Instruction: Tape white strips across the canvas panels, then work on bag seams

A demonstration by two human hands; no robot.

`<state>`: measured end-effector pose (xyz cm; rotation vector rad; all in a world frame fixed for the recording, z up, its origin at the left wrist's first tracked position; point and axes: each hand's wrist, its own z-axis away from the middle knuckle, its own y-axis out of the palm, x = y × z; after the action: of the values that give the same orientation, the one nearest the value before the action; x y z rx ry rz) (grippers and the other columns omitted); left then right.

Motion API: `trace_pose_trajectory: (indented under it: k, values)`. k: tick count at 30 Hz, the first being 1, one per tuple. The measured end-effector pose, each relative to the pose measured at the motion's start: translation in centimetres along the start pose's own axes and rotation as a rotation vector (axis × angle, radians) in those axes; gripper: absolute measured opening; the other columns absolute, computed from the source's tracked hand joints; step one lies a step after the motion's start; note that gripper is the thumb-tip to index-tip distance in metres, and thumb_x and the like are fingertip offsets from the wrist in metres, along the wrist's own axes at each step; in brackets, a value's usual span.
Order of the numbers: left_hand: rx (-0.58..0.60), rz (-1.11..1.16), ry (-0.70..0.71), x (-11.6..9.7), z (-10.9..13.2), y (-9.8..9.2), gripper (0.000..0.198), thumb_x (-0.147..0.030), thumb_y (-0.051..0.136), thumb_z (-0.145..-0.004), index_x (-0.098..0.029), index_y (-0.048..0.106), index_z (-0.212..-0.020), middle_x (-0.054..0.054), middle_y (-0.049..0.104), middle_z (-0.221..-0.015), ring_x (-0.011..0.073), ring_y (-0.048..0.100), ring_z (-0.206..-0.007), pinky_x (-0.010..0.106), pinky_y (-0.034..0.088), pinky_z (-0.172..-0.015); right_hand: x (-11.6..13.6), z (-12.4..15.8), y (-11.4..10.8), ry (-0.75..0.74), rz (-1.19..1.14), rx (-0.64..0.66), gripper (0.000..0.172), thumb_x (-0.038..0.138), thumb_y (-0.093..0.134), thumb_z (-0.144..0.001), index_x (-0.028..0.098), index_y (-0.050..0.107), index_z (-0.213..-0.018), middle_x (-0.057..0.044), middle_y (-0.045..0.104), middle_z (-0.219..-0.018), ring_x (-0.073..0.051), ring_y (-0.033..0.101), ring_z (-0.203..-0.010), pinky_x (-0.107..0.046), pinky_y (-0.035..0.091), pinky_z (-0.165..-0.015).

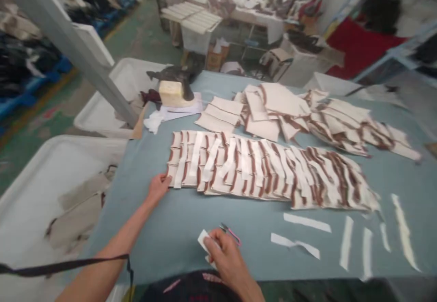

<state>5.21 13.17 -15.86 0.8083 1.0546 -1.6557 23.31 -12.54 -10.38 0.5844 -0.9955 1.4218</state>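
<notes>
A long overlapping row of cream fabric pieces [235,186] with brown edges lies across the table, with white strips [244,158] laid over them. At the row's left end, my left hand [159,189] pinches the lower corner of the outermost piece. Nearer my body, my right hand [225,253] is closed on a white strip [202,240], whose end sticks out past the thumb. Just beyond that hand lie small thread snips [235,237] with a pink handle, partly hidden by my fingers.
Loose white strips [307,222] lie at the front right of the blue-grey table [143,252]. Behind the row is a heap of cream pieces [283,104]. A yellowish block [171,93] stands at the back left. White bins [51,156] and a metal post [85,61] flank the left edge.
</notes>
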Motion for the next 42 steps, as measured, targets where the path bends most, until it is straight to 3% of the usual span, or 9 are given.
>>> trace_pose_trajectory:
  k: [5, 11, 18, 22, 31, 38, 42]
  values:
    - [0.002, 0.130, -0.182, 2.3, -2.1, 0.0, 0.039, -0.038, 0.075, -0.106, -0.018, 0.069, -0.139, 0.012, 0.072, -0.139, 0.0289, 0.074, -0.117, 0.051, 0.066, -0.098, 0.0, -2.8, -0.6, -0.068, 0.164, 0.082, 0.037, 0.051, 0.052, -0.103, 0.023, 0.060, -0.080, 0.003, 0.060, -0.065, -0.017, 0.058, -0.064, -0.028, 0.044, -0.067]
    - [0.110, 0.324, -0.190, 3.9, -0.7, -0.1, 0.038, -0.039, 0.074, -0.106, -0.018, 0.069, -0.137, 0.012, 0.073, -0.136, 0.0279, 0.075, -0.113, 0.049, 0.067, -0.096, 2.5, -8.4, 0.5, -0.253, 0.359, 0.141, 0.033, 0.043, 0.050, -0.107, 0.022, 0.062, -0.084, 0.000, 0.068, -0.075, -0.019, 0.064, -0.073, -0.028, 0.045, -0.073]
    - [0.076, 0.478, -0.180, 5.9, 0.5, -0.1, 0.037, -0.039, 0.074, -0.106, -0.017, 0.070, -0.136, 0.011, 0.073, -0.135, 0.0279, 0.075, -0.112, 0.048, 0.067, -0.095, 5.2, -10.7, 3.3, -0.483, 0.427, 0.272, 0.014, 0.035, 0.064, -0.103, 0.025, 0.072, -0.103, -0.009, 0.077, -0.128, -0.024, 0.072, -0.110, -0.032, 0.050, -0.091]
    - [-0.006, 0.520, -0.211, 7.0, 0.5, -1.1, 0.038, -0.040, 0.074, -0.106, -0.018, 0.069, -0.137, 0.011, 0.072, -0.136, 0.0284, 0.075, -0.114, 0.049, 0.067, -0.096, 4.4, -11.0, 3.3, -0.433, 0.413, 0.222, 0.019, 0.037, 0.059, -0.105, 0.023, 0.071, -0.100, -0.006, 0.079, -0.103, -0.022, 0.071, -0.094, -0.031, 0.050, -0.086]
    - [-0.169, 0.452, -0.289, 8.5, 1.1, -6.1, 0.036, -0.039, 0.074, -0.106, -0.017, 0.070, -0.135, 0.011, 0.073, -0.133, 0.0273, 0.075, -0.110, 0.047, 0.067, -0.093, -0.4, -12.4, 3.4, -0.327, 0.363, 0.055, 0.028, 0.045, 0.051, -0.100, 0.023, 0.061, -0.086, -0.006, 0.074, -0.095, -0.021, 0.064, -0.089, -0.032, 0.048, -0.087]
    - [-0.425, 0.433, -0.307, 7.2, 0.7, -12.7, 0.040, -0.040, 0.075, -0.106, -0.018, 0.069, -0.139, 0.011, 0.071, -0.140, 0.0310, 0.073, -0.118, 0.051, 0.066, -0.098, -0.8, -12.7, 4.0, -0.285, 0.306, -0.016, 0.029, 0.050, 0.054, -0.094, 0.024, 0.057, -0.082, -0.004, 0.070, -0.092, -0.020, 0.060, -0.083, -0.032, 0.046, -0.084]
    - [-0.497, 0.431, -0.301, 6.6, 2.2, -16.3, 0.041, -0.039, 0.074, -0.106, -0.018, 0.068, -0.141, 0.012, 0.070, -0.142, 0.0303, 0.073, -0.119, 0.051, 0.066, -0.099, -0.7, -12.5, 3.7, -0.215, 0.229, -0.004, 0.037, 0.059, 0.058, -0.091, 0.024, 0.057, -0.078, 0.001, 0.060, -0.071, -0.019, 0.055, -0.071, -0.030, 0.045, -0.071]
